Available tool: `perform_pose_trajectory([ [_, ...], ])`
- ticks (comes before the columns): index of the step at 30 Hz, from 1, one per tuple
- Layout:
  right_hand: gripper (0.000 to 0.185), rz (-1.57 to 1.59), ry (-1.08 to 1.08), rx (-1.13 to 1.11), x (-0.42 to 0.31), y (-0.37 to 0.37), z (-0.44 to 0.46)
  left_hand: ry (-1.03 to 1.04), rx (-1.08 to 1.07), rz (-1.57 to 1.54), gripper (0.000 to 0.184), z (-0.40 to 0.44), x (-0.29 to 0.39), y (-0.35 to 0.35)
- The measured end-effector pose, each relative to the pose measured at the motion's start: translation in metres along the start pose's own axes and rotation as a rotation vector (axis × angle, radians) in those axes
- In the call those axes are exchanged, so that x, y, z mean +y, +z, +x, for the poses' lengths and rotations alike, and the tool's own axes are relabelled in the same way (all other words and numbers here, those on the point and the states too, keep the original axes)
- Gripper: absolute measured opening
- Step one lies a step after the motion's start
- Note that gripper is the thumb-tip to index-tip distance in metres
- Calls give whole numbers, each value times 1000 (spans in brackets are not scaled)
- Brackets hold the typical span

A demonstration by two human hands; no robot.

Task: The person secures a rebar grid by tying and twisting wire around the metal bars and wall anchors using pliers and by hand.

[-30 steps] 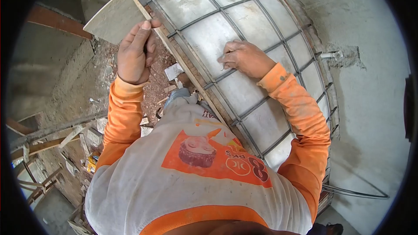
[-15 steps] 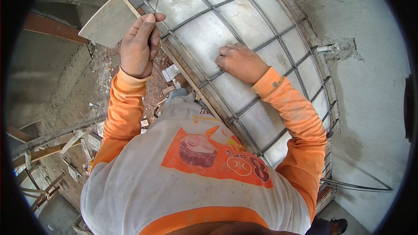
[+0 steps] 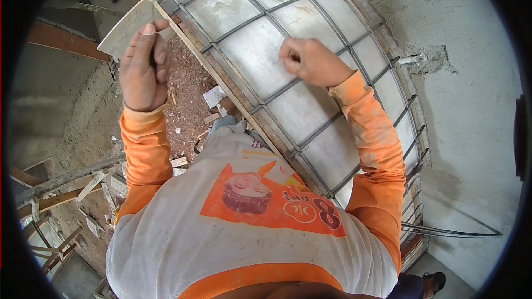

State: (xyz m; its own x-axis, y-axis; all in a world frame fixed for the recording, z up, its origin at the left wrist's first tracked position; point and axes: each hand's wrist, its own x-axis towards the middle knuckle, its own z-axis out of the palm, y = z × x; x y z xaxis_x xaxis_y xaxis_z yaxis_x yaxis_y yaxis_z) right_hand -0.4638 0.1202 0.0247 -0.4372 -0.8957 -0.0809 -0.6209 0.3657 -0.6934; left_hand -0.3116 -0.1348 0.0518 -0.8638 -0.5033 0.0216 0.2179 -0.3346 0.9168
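Note:
My left hand (image 3: pixel 141 75) is raised beside the wooden edge board (image 3: pixel 219 80), off the steel bars. Its thumb lies against the curled fingers; whatever they hold, if anything, is hidden. My right hand (image 3: pixel 318 63) hovers over the rebar grid (image 3: pixel 269 12), its fingers curled into a loose fist. I cannot make out anything inside that fist. Under the bars lies a pale, smooth curved panel (image 3: pixel 244 50). The bars cross one another in a grid that follows the panel's curve.
A rough grey concrete wall (image 3: pixel 465 133) with a short white pipe (image 3: pixel 410 60) stands at right. Bent bars (image 3: pixel 454 231) stick out low on the right. Debris covers the ground (image 3: pixel 188 77) at left, with timber pieces (image 3: pixel 91 185) lower down. Another person's shoe (image 3: pixel 435 283) shows at bottom right.
My left hand has moved left, away from the grid's edge, and the thin wires seen in it earlier no longer show. My right hand has lifted off the bars and turned.

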Motion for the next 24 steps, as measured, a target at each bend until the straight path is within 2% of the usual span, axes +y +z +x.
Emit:
perform_pose_trajectory([
  [2, 12, 25, 45, 239, -6, -8, 4, 40, -26, -63, 26, -3, 15, 2],
  [3, 8, 16, -28, 380, -9, -1, 10, 84, -38, -101, 28, -7, 27, 11],
  [5, 10, 127, -116, 478, -26, 27, 29, 122, -69, -141, 30, -18, 51, 30],
  [7, 21, 291, -79, 211, -60, 65, 45, 228, -291, -275, 34, -28, 66, 46],
  [9, 24, -158, -524, 269, -79, 112, 50, 231, -376, -208, 34, -31, 74, 55],
  [10, 24, -163, -519, 280, -83, 113, 44, 241, -440, -135, 34, -31, 76, 58],
  [11, 25, -67, -453, 287, -87, 113, 38, 225, -431, -45, 33, -29, 76, 63],
  [12, 27, 29, -389, 291, -87, 111, 34, 211, -301, 88, 32, -29, 72, 69],
  [13, 24, 100, -408, 433, -75, 98, 28, 204, -264, 114, 31, -26, 65, 68],
  [15, 16, -70, -150, 542, -47, 63, 13, 153, -253, 144, 29, -19, 56, 61],
  [17, 10, -491, 17, 639, -4, 36, -6, 119, -229, 147, 29, -16, 40, 58],
  [19, 11, -630, 127, 471, 10, 19, -26, 82, -240, 102, 28, -15, 19, 58],
  [20, 11, -638, 126, 470, 9, 19, -27, 85, -240, 95, 28, -16, 11, 62],
  [22, 12, -861, 175, 218, 5, 22, -34, -33, -275, 106, 28, -19, 2, 72],
  [24, 13, -928, 233, 146, -4, 27, -29, -57, -294, 117, 28, -20, 2, 78],
])
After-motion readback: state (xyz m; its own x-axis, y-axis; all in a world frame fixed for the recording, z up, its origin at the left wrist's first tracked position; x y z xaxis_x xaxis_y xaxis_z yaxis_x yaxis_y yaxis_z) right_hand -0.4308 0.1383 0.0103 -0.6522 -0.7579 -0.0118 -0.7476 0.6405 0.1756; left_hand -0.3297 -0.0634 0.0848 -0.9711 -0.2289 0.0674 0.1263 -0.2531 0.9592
